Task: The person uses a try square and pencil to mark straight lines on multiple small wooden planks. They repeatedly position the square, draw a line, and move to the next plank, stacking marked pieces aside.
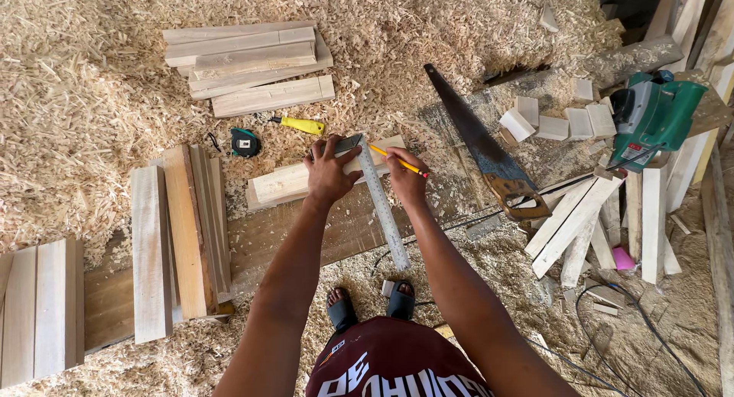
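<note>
A shavings-strewn bench [290, 229] carries the wood block [287, 181] just left of centre: stiff, light, best gripped along its long edges. The metal square [380, 206] lies across it, pinned flat by the left hand [330, 171]. At two o'clock, the right hand [405, 179] pinches a yellow pencil [397, 161].

hands [329, 171]: 2 | handsaw [482, 145]: 1 | pencil [397, 160]: 1 | tape measure [245, 142]: 1

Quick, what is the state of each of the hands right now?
Left hand: open, pressed flat on the metal square and the wood piece.
Right hand: closed, holding a yellow pencil against the square.
</note>
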`<action>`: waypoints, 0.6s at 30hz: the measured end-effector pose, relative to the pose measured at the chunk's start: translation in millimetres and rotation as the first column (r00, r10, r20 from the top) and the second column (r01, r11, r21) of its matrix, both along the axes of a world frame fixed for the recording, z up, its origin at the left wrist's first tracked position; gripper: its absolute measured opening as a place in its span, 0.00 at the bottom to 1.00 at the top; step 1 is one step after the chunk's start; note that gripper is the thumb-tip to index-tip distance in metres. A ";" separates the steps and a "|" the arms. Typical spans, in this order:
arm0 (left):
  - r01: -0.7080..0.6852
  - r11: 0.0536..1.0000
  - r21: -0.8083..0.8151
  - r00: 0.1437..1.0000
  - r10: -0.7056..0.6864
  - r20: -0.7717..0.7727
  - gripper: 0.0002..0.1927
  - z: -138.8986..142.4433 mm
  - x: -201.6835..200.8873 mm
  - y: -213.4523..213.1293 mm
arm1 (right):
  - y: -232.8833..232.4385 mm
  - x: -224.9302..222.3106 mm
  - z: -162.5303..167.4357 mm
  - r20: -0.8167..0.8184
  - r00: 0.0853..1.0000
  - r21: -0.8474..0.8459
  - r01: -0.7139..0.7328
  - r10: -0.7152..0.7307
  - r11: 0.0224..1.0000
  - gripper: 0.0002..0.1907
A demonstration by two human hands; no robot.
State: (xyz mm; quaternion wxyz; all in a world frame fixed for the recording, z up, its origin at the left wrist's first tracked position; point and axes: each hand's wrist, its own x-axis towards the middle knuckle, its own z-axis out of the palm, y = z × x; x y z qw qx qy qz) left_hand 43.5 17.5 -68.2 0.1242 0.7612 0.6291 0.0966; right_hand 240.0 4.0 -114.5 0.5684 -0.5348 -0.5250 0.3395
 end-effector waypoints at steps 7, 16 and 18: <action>0.011 1.000 0.019 1.000 -0.011 0.002 0.32 -2.2 -0.1 -0.6 | 0.6 -0.9 -0.7 0.022 0.999 0.035 -0.028 0.028 0.999 0.09; 0.003 1.000 -0.003 1.000 -0.003 0.011 0.32 0.1 1.0 -1.4 | -0.2 -2.1 1.7 0.035 0.999 -0.057 -0.004 0.006 0.998 0.09; 0.004 1.000 -0.012 1.000 -0.004 0.006 0.32 0.3 0.7 -2.0 | -0.3 -1.3 -0.8 0.051 0.999 -0.041 -0.006 0.009 0.999 0.09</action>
